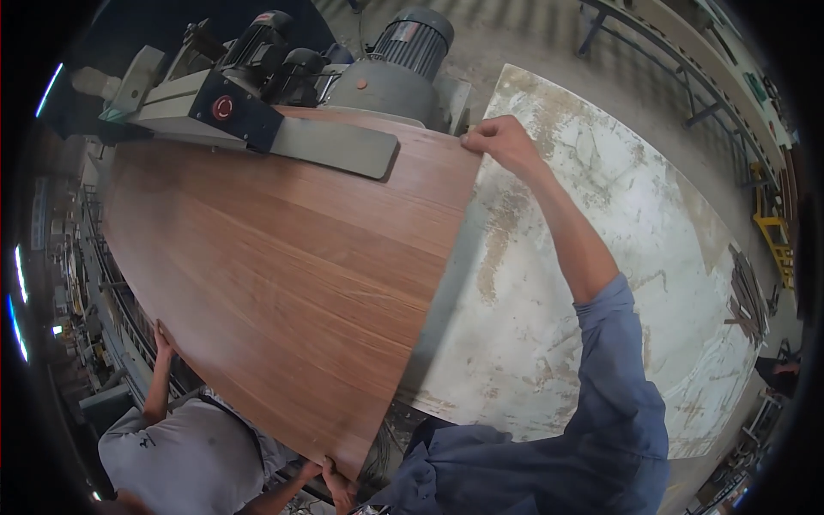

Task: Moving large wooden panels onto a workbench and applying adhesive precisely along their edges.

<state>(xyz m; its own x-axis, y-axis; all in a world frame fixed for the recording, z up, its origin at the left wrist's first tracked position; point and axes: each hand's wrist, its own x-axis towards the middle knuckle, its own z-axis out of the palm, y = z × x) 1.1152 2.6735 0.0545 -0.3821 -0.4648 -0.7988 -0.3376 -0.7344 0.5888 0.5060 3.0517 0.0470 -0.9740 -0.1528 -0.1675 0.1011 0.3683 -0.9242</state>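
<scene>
A large reddish-brown wood-grain panel point(292, 283) lies flat, its far edge passing under the grey guard plate point(339, 148) of a machine. My right hand point(500, 142), arm stretched far out, pinches the panel's far right corner between thumb and fingers. Close to my body, my left hand point(339, 485) grips the near right corner, thumb at the edge; its lower fingers are hidden. Right beside it, a hand point(309, 469) of a co-worker in a grey shirt point(184, 446) is at the near edge. The co-worker's other hand point(163, 339) touches that edge farther left.
The machine carries a red stop button point(223, 107) and a large finned motor point(412, 43). To the right stands a scuffed white tabletop point(558, 318) with thin dark strips point(748, 296) piled at its far right. A yellow metal frame point(772, 227) and a long rack point(678, 51) stand beyond.
</scene>
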